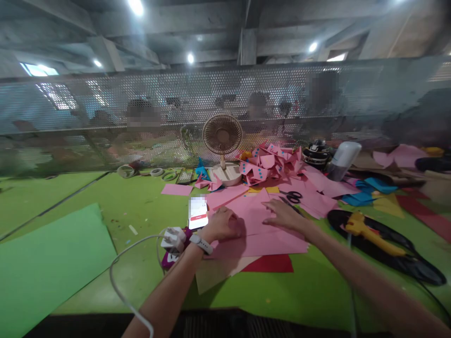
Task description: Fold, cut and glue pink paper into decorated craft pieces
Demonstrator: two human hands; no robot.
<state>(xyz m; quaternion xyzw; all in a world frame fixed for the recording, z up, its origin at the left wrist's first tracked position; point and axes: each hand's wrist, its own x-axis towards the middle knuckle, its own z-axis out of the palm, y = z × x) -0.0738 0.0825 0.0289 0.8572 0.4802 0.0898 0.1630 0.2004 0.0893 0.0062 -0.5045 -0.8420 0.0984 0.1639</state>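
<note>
Pink paper sheets lie stacked and overlapping on the green table in front of me. On their left part rests my left hand, its fingers loosely bent and partly in shadow, with a white watch on the wrist. Over the right part of the sheets is my right hand, thumb and forefinger spread apart and nothing between them. Black-handled scissors lie just beyond that hand. A lit phone is beside my left hand. Red paper shows from under the pink sheets.
A small fan stands behind, next to a heap of folded pink paper pieces. A yellow-handled glue gun lies on a black tray. White chargers trail a cable near my left forearm. Green paper covers the left.
</note>
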